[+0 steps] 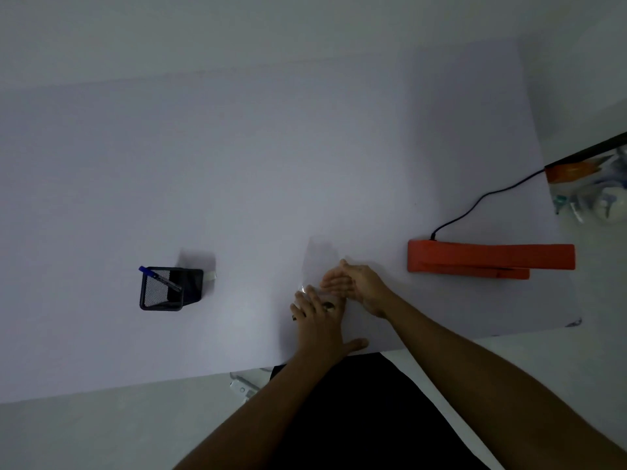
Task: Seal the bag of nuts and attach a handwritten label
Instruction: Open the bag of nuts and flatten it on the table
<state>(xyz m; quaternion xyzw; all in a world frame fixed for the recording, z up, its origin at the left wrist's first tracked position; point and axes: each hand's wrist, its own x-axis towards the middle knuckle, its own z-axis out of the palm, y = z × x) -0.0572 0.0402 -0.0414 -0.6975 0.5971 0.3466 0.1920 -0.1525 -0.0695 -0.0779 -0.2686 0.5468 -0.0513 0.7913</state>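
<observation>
**Dim room, white table**

I stand at a white table (237, 164) under weak, greyish light. Pale floor (84, 435) shows along its near edge. Far side: plain pale wall (271, 28). Past the right edge, a clutter of indistinct items (593, 195) on the floor.

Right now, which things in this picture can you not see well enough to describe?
- Bag, head view: clear plastic, mostly under the left hand and right hand; nuts barely show.
- Items at the right edge: blurred and cut off.
- Pen in the holder: lower part hidden.
- Label: none visible.
</observation>
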